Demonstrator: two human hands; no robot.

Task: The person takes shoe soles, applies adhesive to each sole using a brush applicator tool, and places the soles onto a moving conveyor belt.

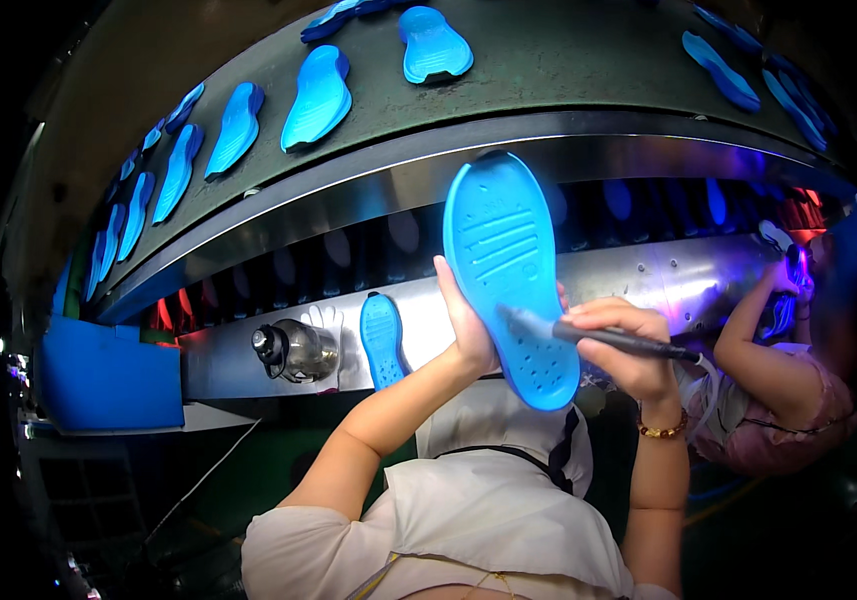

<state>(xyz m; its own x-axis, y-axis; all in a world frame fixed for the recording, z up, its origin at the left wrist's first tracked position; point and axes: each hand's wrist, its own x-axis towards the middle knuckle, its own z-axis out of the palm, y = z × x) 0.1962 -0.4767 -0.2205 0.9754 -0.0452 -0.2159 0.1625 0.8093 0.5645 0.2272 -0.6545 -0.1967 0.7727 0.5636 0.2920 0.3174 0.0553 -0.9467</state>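
A blue shoe sole (498,235) is held up in front of me, tilted upright, with ridges across its middle and small holes at its lower end. My left hand (468,325) grips it by the left edge, thumb along the side. In my right hand (633,345) is a brush (566,332) with a black handle and a pale tube or cord trailing from its rear end. The brush tip touches the lower part of the sole. Another blue sole (382,335) lies on the metal ledge beyond my left forearm.
A dark belt (548,65) carrying several blue soles (316,97) runs across the far side. On the metal ledge (228,350) stand a dark bottle (298,350) and a pale glove (323,320). A blue panel (108,375) is at left; a co-worker (778,400) works at right.
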